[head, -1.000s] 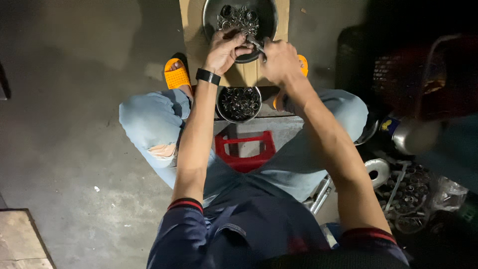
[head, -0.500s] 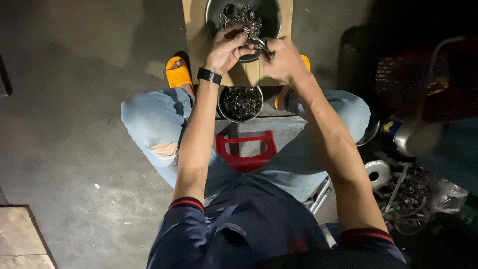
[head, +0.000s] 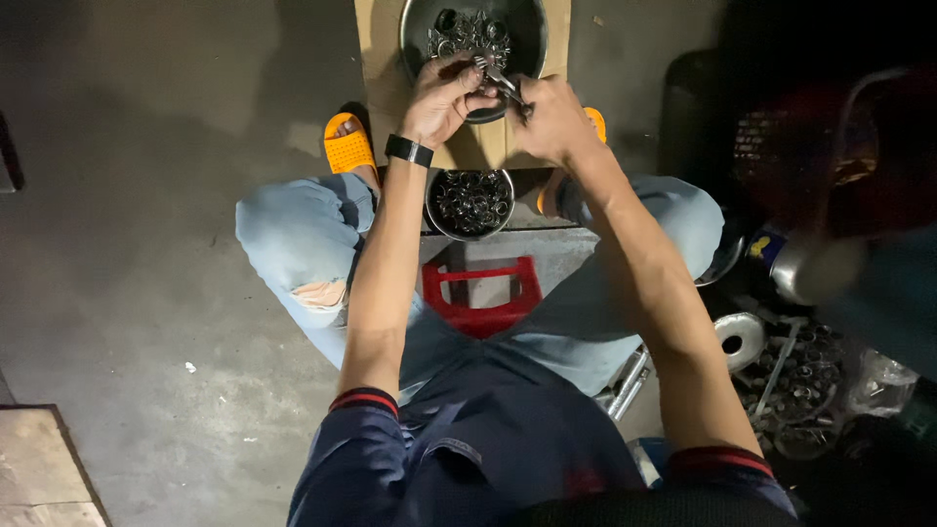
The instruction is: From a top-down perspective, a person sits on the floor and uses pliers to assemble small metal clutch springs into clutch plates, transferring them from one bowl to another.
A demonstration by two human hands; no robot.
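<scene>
My left hand (head: 444,98), with a black wristband, pinches a small metal part at the near rim of a large dark metal bowl (head: 415,29) full of small metal rings. My right hand (head: 549,117) is closed on a thin metal tool (head: 498,80) whose tip meets the part held by the left fingers. Both hands hover over a cardboard-covered stand (head: 376,39). Below them, between my knees, sits a smaller round bowl (head: 472,202) filled with several metal rings.
I sit on a red plastic stool (head: 480,293) on a concrete floor, feet in orange sandals (head: 348,146). Metal parts, a shiny disc (head: 740,337) and dark containers crowd the right side. A wooden board (head: 29,468) lies at bottom left.
Both hands have shifted slightly away from me, up over the large bowl's near rim, still working the tool against the small part.
</scene>
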